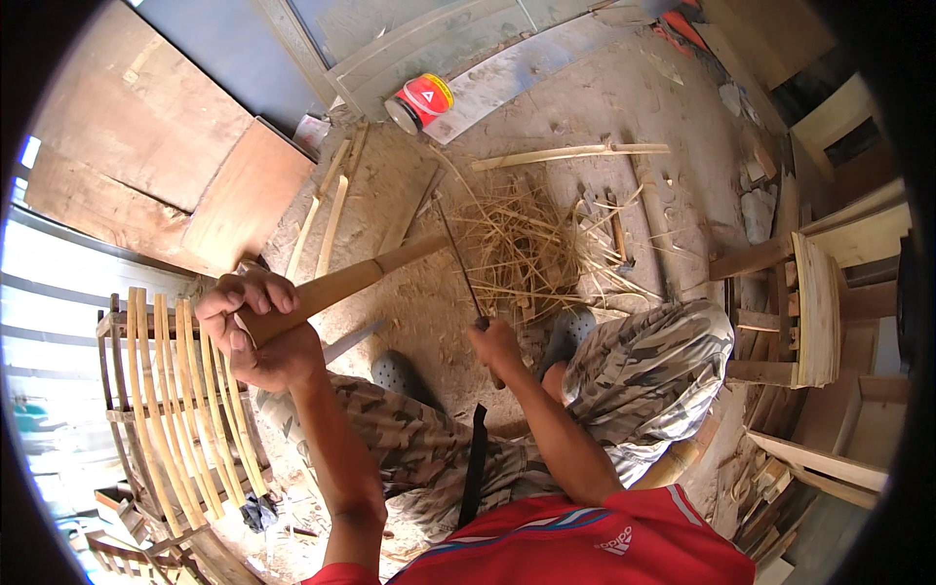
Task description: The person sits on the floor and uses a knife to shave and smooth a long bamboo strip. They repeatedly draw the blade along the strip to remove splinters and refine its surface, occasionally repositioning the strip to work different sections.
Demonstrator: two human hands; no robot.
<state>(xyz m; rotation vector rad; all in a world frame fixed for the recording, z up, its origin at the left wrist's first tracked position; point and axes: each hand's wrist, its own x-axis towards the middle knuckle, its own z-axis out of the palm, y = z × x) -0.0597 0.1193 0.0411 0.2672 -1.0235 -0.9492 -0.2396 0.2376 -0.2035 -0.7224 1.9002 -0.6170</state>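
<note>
My left hand (283,358) is wrapped around one end of a split bamboo piece (341,287), which slants up and to the right. In my right hand (497,349) is the handle of a knife (460,253) with a long, thin dark blade seen nearly edge-on. The blade crosses the far end of the bamboo; whether it has cut in, I cannot tell. Beyond the knife, a tangled pile of bamboo shavings (522,244) lies on the floor between my feet and a loose bamboo strip (565,154).
A red and yellow can (419,102) lies on its side near the far wall. At left stands a slatted bamboo rack (180,400), below leaning wood boards (146,136). Wooden frames (819,302) crowd the right side. A grey flat blade (351,339) rests beside my left shoe (400,375).
</note>
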